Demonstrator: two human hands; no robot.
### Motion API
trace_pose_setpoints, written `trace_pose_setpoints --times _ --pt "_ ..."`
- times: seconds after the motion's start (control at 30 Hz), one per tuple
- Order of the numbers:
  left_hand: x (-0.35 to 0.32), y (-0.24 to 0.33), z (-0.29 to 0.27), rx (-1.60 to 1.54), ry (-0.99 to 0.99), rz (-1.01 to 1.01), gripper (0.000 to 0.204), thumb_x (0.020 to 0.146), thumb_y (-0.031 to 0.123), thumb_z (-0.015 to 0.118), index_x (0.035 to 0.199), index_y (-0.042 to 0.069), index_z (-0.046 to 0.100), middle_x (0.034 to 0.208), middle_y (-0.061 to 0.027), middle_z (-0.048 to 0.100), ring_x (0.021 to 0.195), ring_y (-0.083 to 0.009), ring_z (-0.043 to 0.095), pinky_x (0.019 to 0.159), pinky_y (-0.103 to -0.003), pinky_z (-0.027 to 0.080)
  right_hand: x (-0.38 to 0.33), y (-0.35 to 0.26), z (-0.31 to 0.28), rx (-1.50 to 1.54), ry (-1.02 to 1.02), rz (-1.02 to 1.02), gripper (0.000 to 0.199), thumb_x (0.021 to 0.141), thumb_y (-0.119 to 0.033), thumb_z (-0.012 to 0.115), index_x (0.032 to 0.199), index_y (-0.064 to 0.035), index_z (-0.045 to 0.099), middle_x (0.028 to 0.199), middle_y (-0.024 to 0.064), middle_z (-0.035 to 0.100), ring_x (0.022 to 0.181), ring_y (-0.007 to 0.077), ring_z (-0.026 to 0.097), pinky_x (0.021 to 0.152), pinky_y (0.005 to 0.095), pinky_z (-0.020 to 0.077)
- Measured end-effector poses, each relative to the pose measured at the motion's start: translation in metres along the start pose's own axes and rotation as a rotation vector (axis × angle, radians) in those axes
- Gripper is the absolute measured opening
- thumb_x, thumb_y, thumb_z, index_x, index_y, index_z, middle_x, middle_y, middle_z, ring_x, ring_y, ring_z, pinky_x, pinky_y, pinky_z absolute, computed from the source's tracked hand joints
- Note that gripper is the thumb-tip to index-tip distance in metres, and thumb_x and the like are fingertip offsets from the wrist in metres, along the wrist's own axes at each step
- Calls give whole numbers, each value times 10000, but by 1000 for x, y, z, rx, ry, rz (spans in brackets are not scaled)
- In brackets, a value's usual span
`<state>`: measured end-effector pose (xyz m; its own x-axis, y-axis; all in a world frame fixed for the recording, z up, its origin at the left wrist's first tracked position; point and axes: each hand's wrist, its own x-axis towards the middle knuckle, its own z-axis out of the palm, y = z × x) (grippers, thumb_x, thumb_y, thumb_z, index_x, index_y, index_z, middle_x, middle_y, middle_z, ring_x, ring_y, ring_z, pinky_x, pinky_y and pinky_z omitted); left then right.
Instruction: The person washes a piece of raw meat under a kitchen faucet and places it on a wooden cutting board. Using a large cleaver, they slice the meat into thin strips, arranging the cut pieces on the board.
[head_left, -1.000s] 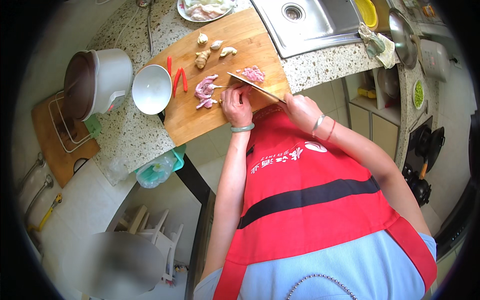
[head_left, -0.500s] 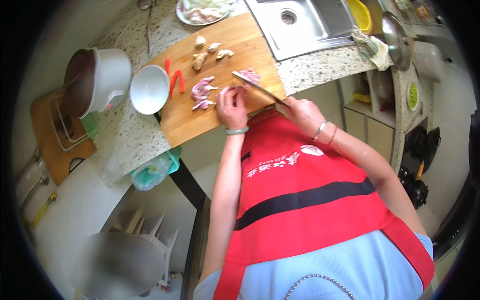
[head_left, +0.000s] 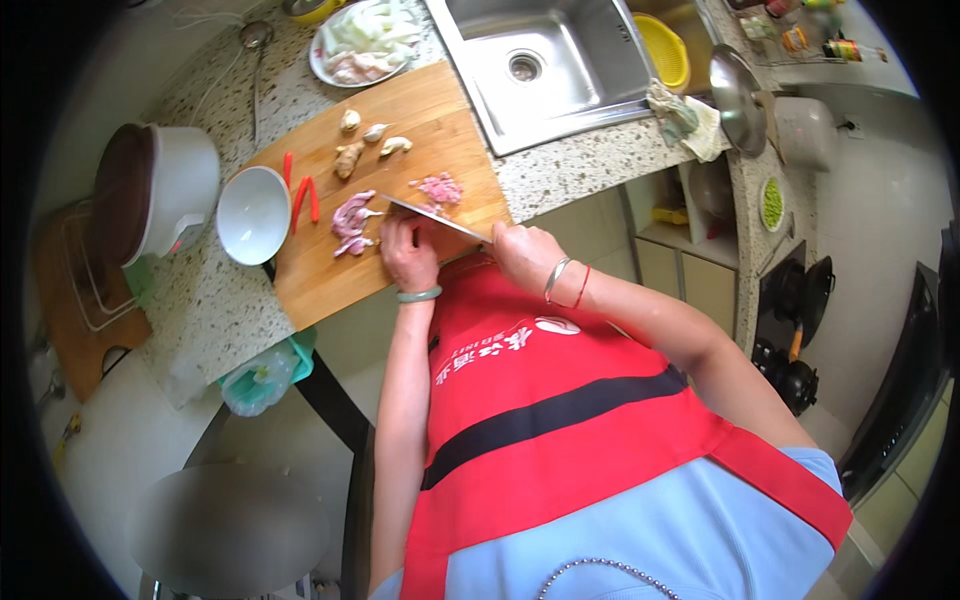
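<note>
My right hand (head_left: 528,258) grips the handle of a kitchen knife (head_left: 440,220), its blade slanting to the left across the near edge of a wooden cutting board (head_left: 445,120). Close against the blade, my left hand (head_left: 410,258) rests on the board with curled fingers; what lies under them is hidden. Finely chopped pink bits (head_left: 440,188), apparently raw meat, lie just beyond the blade. Longer pink strips (head_left: 352,222) with whitish ends sit left of my left hand. Farther back are garlic cloves (head_left: 350,120), pieces of ginger (head_left: 348,158) and red chillies (head_left: 303,200).
A white bowl (head_left: 252,215) stands at the board's left, with a white rice cooker (head_left: 185,190) beyond it. Behind the board is a plate of pale food (head_left: 365,45). The steel sink (head_left: 540,125) is at the back right; a green bag-lined bin (head_left: 262,375) hangs below the counter.
The whole view has shifted, so the scene sits farther left and slightly lower. The knife remains in my right hand beside my left fingers, its blade now closer to the board.
</note>
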<state>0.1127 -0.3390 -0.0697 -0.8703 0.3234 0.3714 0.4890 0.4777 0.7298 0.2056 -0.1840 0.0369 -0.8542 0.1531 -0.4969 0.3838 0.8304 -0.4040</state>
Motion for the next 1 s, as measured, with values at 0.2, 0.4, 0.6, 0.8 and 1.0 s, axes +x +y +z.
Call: trace_pose_setpoints --times 0.2,0.4,0.6,0.8,1.0 --pt "1 -2 1 4 4 -10 109 738 9 688 803 45 609 842 -124 609 830 -341 559 751 -426 463 29 -15 9 -42 83 -56 98 826 -70 528 866 9 570 749 236 670 702 389 683 606 463 554" --pt "0 1 0 40 -10 -18 92 762 38 701 824 57 635 913 -109 631 877 -315 582 777 -404 474 -8 27 6 14 84 -29 285 945 -265 543 855 5 549 739 236 647 674 438 628 600 518 503" --pt "3 9 -4 -119 84 -43 95 794 41 708 841 49 626 934 -91 634 870 -292 582 775 -388 466 -19 17 -3 58 143 -74 269 961 -239 524 851 6 506 680 241 621 635 446 608 560 529 484" --pt "2 5 -5 -63 34 23 110 763 1 698 829 55 628 917 -90 637 873 -292 582 769 -390 470 -20 17 7 1 114 -99 266 954 -223 528 822 7 507 668 240 620 619 440 613 548 518 490" --pt "0 3 -3 -51 27 -5 125 735 -26 685 815 51 626 904 -97 637 879 -303 582 783 -397 478 -13 8 3 -10 34 -41 205 928 -167 522 857 24 543 703 248 639 669 434 642 587 509 509"
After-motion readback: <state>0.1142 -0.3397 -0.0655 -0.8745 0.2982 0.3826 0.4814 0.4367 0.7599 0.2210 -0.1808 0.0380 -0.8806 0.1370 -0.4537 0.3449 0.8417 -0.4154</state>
